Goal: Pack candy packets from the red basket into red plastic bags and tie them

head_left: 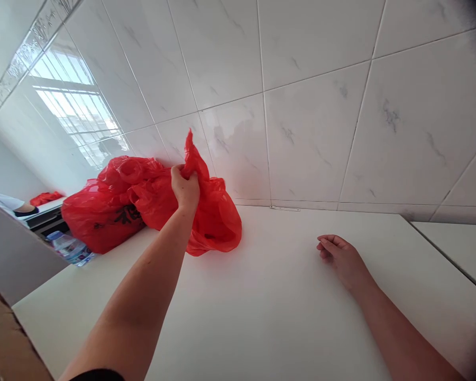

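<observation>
My left hand (185, 186) grips the upper part of a thin red plastic bag (218, 222), one end of which sticks up above my fingers. The bag's loose mouth sags open onto the white tabletop (269, 296). Close behind and to the left, a fuller red plastic bag (103, 211) with dark printed characters leans by the wall; what it contains is hidden. On the right, my right hand (339, 256) hovers at or just above the tabletop, fingers curled with the thumb against the index finger. I cannot make out anything in it.
A clear plastic bottle (71, 247) with a blue cap lies at the table's left edge. Brown cardboard (11, 338) juts in at the lower left. Marbled wall tiles (313, 137) rise behind the table. A sleeve and arm (14, 205) show at far left.
</observation>
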Demonstrator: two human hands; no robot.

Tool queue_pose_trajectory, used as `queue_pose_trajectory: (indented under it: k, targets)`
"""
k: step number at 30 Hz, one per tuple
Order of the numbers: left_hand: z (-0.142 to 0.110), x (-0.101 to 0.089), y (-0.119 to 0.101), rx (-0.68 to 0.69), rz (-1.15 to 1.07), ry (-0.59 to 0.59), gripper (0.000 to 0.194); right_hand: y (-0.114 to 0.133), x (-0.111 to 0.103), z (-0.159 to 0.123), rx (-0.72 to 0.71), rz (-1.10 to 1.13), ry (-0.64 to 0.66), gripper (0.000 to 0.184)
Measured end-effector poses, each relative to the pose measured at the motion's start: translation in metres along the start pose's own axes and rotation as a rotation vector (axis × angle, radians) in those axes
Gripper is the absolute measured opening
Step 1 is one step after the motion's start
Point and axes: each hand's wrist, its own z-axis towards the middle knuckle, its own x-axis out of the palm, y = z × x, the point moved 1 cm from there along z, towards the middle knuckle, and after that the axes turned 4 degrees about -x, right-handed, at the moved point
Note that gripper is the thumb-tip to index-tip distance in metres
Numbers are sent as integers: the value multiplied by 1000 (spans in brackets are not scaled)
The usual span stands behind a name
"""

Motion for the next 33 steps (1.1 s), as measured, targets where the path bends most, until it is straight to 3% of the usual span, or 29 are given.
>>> queue_pose_trajectory:
  k: [4, 8, 11, 14, 16, 19, 22, 25, 29, 33]
  targets:
    - [5, 3, -10, 55, 152, 218, 15, -1, 0, 0, -4, 3, -6, 23]
    - [-13, -6, -41, 190, 87, 172, 27, 2, 2, -2, -1, 4, 9, 22]
    - [-56, -6, -68, 321, -57, 307, 34, 4, 3, -2, -2, 8, 8, 21]
    - [-119, 5, -80, 338, -167, 641, 37, 6, 5, -5, -15, 2, 8, 22]
    - [-162, 17, -76, 173, -212, 816, 40, 10, 6, -9, -31, -15, 25, 25]
    - [-213, 34, -61, -124, -241, 981, 67, 18, 8, -17, -65, -18, 143, 36]
    - [-240, 41, -48, -225, -313, 1061, 83, 21, 14, -20, -25, -22, 268, 49]
    - [-248, 38, -38, -214, -398, 1102, 81, 18, 19, -16, -5, -89, 254, 48]
    - [-243, 34, -20, -262, -463, 1190, 80, 13, 20, -12, 2, -112, 151, 24]
    - [-225, 35, 6, -256, -361, 1120, 64, 22, 14, -15, 9, -83, 77, 13]
